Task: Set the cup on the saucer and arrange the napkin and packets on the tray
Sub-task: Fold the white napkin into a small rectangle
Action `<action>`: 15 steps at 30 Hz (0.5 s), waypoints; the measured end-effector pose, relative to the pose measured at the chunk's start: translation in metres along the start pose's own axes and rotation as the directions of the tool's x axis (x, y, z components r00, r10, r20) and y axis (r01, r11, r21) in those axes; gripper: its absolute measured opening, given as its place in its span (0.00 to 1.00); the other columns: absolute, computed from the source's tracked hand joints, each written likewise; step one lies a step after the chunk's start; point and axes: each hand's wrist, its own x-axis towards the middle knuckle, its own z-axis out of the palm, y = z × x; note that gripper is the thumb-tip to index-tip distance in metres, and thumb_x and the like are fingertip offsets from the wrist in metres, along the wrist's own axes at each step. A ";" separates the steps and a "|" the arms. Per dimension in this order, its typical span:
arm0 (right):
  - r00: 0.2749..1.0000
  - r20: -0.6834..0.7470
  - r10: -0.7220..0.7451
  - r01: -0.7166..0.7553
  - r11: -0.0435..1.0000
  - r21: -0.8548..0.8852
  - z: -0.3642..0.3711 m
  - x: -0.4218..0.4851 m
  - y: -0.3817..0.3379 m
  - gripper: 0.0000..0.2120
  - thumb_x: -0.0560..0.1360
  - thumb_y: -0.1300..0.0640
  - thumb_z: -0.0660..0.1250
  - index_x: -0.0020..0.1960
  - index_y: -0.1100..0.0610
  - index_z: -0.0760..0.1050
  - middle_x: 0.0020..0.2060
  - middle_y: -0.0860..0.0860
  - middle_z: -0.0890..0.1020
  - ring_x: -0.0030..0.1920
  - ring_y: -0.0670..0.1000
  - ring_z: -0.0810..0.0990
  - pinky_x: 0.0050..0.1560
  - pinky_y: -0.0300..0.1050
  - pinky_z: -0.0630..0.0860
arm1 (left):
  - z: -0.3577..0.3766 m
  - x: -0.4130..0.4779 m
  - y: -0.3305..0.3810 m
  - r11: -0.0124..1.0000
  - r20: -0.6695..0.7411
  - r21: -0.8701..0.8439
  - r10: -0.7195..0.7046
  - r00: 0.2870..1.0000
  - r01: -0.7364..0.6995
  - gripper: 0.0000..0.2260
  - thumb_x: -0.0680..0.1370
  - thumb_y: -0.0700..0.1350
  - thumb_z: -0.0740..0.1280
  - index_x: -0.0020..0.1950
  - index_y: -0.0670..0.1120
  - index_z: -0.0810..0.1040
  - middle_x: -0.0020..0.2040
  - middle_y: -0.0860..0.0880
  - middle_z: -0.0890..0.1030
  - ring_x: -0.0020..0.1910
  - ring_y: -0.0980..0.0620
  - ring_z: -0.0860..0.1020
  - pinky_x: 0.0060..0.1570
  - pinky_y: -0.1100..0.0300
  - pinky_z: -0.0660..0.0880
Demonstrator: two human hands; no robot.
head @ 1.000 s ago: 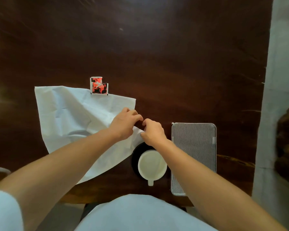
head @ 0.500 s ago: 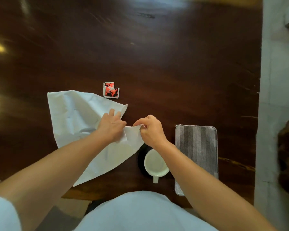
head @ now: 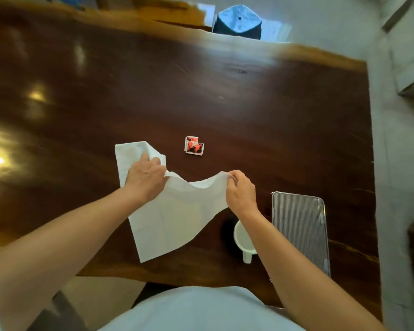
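Two hands work over the dark desk (head: 225, 96), folding the white napkin (head: 175, 216): the left hand (head: 145, 177) gathers its far edge, the right hand (head: 240, 189) has a pinching grip on a lifted corner. Next, I judge, the corners must meet. The wire tray (head: 299, 230) lies bare beside the cup (head: 243, 237) on its dark saucer (head: 226, 231); the red packets (head: 194, 145) wait beyond.
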 end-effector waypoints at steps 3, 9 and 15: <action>0.999 -0.051 0.004 -0.005 1.000 -0.004 0.009 -0.007 -0.014 0.13 0.83 0.55 0.57 0.49 0.58 0.78 0.40 0.50 0.79 0.41 0.48 0.76 0.37 0.41 0.71 | -0.007 -0.006 -0.026 0.993 -0.099 -0.122 -0.018 0.995 0.006 0.12 0.81 0.48 0.62 0.54 0.44 0.82 0.55 0.46 0.81 0.56 0.43 0.73 0.47 0.50 0.76; 0.989 -0.132 -0.058 0.055 0.998 -0.032 0.021 -0.027 -0.035 0.18 0.81 0.47 0.63 0.40 0.58 0.79 0.34 0.53 0.81 0.36 0.54 0.79 0.37 0.53 0.75 | -0.017 -0.019 -0.089 0.966 -0.230 -0.255 -0.031 0.973 -0.029 0.05 0.78 0.39 0.63 0.50 0.42 0.79 0.50 0.43 0.82 0.52 0.40 0.74 0.45 0.48 0.74; 0.966 -0.199 -0.165 0.139 0.981 -0.137 0.006 -0.038 -0.070 0.15 0.81 0.49 0.64 0.43 0.56 0.82 0.35 0.52 0.83 0.35 0.49 0.78 0.35 0.43 0.72 | -0.028 -0.011 -0.151 0.959 -0.403 -0.267 -0.025 0.915 -0.091 0.02 0.78 0.37 0.65 0.49 0.43 0.76 0.42 0.43 0.83 0.44 0.40 0.74 0.37 0.52 0.68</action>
